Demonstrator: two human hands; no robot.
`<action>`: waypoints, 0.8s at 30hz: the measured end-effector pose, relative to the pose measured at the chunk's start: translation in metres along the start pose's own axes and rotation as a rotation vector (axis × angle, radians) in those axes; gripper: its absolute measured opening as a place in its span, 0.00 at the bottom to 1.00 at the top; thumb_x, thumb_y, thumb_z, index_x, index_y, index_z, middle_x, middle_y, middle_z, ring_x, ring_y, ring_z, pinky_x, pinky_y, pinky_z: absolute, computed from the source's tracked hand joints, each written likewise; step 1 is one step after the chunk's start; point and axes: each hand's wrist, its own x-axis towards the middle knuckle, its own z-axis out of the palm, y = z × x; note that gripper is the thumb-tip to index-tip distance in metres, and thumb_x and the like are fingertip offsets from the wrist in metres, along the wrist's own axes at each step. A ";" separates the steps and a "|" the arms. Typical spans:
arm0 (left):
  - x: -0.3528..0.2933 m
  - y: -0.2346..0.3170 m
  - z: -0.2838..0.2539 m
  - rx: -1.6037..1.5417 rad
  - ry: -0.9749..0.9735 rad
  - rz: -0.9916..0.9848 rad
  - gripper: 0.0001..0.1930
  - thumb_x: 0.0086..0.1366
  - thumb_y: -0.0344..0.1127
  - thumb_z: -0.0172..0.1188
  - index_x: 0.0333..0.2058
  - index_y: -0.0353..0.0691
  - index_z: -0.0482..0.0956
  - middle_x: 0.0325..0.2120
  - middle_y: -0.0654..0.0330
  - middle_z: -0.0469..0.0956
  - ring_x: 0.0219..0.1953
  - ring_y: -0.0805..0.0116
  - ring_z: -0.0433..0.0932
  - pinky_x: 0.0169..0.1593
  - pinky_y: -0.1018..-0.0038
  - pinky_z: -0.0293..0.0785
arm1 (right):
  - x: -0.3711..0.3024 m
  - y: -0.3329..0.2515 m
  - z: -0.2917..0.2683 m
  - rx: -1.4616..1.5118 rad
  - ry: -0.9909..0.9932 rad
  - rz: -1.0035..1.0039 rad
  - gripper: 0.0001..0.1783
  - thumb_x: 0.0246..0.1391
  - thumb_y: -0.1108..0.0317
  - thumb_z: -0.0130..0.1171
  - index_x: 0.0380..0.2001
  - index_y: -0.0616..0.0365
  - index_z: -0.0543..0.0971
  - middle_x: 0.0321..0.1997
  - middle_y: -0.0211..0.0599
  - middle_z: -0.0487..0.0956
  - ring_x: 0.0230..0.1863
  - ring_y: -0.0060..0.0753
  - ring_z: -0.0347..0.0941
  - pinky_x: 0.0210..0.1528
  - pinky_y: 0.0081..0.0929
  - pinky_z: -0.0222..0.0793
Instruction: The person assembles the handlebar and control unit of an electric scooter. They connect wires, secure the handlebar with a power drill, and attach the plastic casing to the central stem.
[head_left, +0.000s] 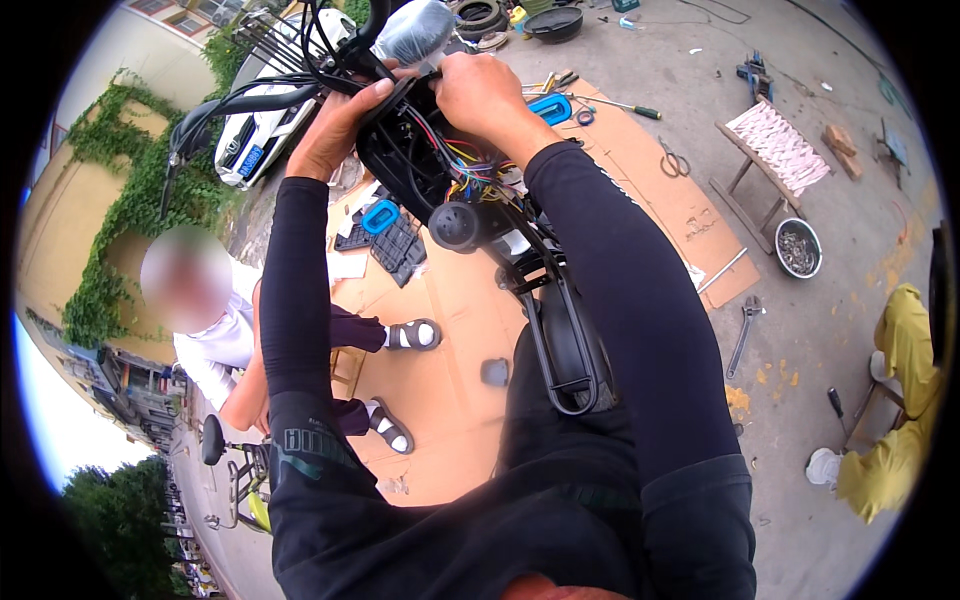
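- Black plastic housing (405,150) of a scooter's handlebar head, opened up, held between both hands; a bundle of coloured wires (470,165) shows inside it, just below the right hand.
- Left hand (335,125): fingers and thumb wrapped round the upper left edge of the housing, grasping it; black sleeve runs to the wrist.
- Right hand (480,90): clenched over the top right of the housing, fingertips hidden inside, so what they pinch cannot be told; black sleeve likewise.
- Round black knob (455,225), on the housing's lower part, below and between the hands.
- Headlamp (415,30), clear and silvery, directly above the hands, touching the housing's top.
- Black cables (270,45), fanning out above the left hand.
- Blue-handled tool (550,108), on cardboard sheet (640,170), just right of the right hand.
- Screwdriver (620,104) and scissors (674,160), farther right on the same cardboard.
- Wooden folding stool (775,150) and a metal bowl (798,248) of small parts, well to the right.
- Seated person (230,330) in white top and sandals, below the left forearm.
- White car (260,130), just left of the left hand.
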 end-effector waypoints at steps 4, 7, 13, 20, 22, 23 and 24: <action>0.002 0.010 0.002 0.055 -0.043 -0.014 0.38 0.60 0.51 0.71 0.64 0.34 0.72 0.59 0.55 0.77 0.64 0.64 0.70 0.71 0.69 0.57 | 0.004 -0.001 -0.006 -0.012 -0.064 0.047 0.13 0.54 0.66 0.60 0.39 0.58 0.87 0.43 0.54 0.86 0.48 0.54 0.84 0.51 0.44 0.79; -0.006 0.003 -0.007 0.151 -0.003 0.003 0.36 0.59 0.54 0.71 0.60 0.38 0.78 0.62 0.53 0.74 0.67 0.61 0.68 0.72 0.66 0.54 | -0.004 -0.010 -0.007 0.006 -0.059 0.053 0.13 0.54 0.66 0.60 0.39 0.57 0.87 0.43 0.53 0.86 0.48 0.54 0.84 0.51 0.44 0.79; -0.015 0.023 0.007 0.392 -0.021 -0.051 0.49 0.62 0.62 0.65 0.70 0.32 0.60 0.65 0.53 0.69 0.69 0.62 0.62 0.74 0.67 0.48 | -0.005 0.001 0.000 -0.009 0.031 -0.058 0.13 0.59 0.59 0.60 0.38 0.53 0.86 0.34 0.52 0.85 0.40 0.60 0.82 0.45 0.53 0.77; -0.014 0.027 0.014 0.454 0.059 -0.126 0.43 0.65 0.63 0.61 0.66 0.33 0.68 0.63 0.55 0.70 0.66 0.65 0.64 0.72 0.69 0.51 | -0.011 -0.001 -0.002 0.064 0.108 -0.170 0.10 0.56 0.65 0.59 0.35 0.53 0.87 0.35 0.51 0.85 0.41 0.57 0.82 0.45 0.49 0.77; -0.012 0.025 0.008 0.486 0.017 -0.128 0.44 0.65 0.64 0.61 0.66 0.32 0.68 0.63 0.55 0.70 0.65 0.66 0.65 0.71 0.69 0.53 | -0.012 -0.002 -0.003 0.081 0.121 -0.185 0.12 0.58 0.63 0.59 0.41 0.52 0.87 0.34 0.50 0.85 0.41 0.58 0.81 0.45 0.50 0.75; -0.011 0.028 0.009 0.494 0.003 -0.123 0.44 0.65 0.64 0.60 0.66 0.32 0.67 0.63 0.55 0.70 0.64 0.66 0.66 0.71 0.69 0.54 | -0.012 -0.001 -0.005 0.076 0.122 -0.177 0.13 0.58 0.62 0.59 0.42 0.51 0.87 0.35 0.50 0.85 0.41 0.58 0.81 0.46 0.50 0.76; -0.007 0.034 0.010 0.558 -0.035 -0.225 0.45 0.65 0.66 0.60 0.67 0.31 0.67 0.63 0.55 0.70 0.63 0.66 0.67 0.70 0.70 0.55 | -0.012 0.000 -0.008 0.070 0.123 -0.168 0.13 0.58 0.62 0.60 0.42 0.51 0.87 0.35 0.50 0.85 0.41 0.58 0.81 0.46 0.49 0.76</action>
